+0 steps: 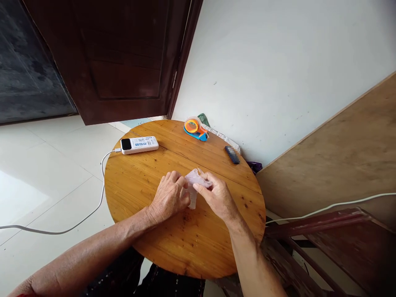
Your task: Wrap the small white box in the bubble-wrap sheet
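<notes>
- Right hand (218,194): thumb and fingers pinch the right end of a thin, pale, creased sheet (194,178).
- Left hand (173,189): fingers curled in against the sheet's left side; tips partly hidden, so whether they pinch it cannot be told.
- Sheet: between the two hands, over the middle of the round wooden surface (198,255); a lower flap hangs on the near side. Contact with the wood cannot be told. Paper or plastic film: unclear.
- Handling, as judged: thin stuff likely to crease or tear. Best worked with light fingertip pressure, hands close together, both edges kept in sight, forearms steadied.
- Far left of the hands: white device (140,145) with a dark screen, white cable (102,181) plugged into its left end. Label bears bold blue characters and smaller dark print; wording too small to read surely.
- Far side: orange-and-blue tape dispenser (201,135); no brand legible. Just beside it, a white strip (221,135) with dark printing, unreadable.
- Far right: dark object (232,154), pixelated; any marking lost.
</notes>
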Motion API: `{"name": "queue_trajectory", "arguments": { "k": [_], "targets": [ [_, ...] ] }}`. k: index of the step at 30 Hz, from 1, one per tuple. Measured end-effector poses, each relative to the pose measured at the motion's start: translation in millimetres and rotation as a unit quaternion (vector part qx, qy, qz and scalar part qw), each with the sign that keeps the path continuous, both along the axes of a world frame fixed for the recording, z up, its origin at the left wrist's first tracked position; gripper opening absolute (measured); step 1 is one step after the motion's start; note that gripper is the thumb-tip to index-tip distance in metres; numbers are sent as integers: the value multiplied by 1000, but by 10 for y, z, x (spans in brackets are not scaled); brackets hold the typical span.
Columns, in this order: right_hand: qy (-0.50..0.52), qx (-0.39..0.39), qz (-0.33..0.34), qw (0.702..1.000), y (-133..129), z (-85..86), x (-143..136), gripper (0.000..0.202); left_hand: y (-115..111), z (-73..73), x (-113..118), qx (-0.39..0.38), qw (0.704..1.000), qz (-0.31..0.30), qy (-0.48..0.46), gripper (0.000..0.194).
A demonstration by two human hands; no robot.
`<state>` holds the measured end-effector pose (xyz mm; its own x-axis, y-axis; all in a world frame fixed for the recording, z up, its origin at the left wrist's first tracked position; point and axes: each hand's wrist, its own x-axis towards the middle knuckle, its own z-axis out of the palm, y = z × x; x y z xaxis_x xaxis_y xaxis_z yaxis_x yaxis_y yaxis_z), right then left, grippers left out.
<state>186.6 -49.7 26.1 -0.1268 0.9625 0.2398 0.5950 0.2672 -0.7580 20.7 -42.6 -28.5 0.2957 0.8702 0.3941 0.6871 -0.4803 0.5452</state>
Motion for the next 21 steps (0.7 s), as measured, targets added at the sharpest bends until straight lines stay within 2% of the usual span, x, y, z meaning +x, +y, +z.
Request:
{"name": "queue_trajectory", "arguments": {
  "k": [3,5,7,11,14,16,21],
  "targets": [
    [-11,33,-20,999,-215,-123,-55,13,9,-31,0,-12,999,35,-23,18],
    [-16,60,-20,998,-332,-224,-94,7,34,-47,-25,-18,998,29,-54,32],
    [-24,91,-11,996,-416,-309,-125,10,69,-44,-81,-21,997,-24,-75,40],
    [-46,142,11,989,-501,-417,-131,20,126,-1,-268,-58,975,-206,-64,38],
    [-72,174,29,982,-518,-506,-106,26,135,-6,-381,-62,958,-278,-20,57],
    [-90,206,31,974,-511,-577,-100,31,141,-40,-397,-45,959,-280,10,59],
    [-110,251,21,961,-453,-656,-112,30,187,-64,-315,-51,965,-256,-15,40]
  ]
}}
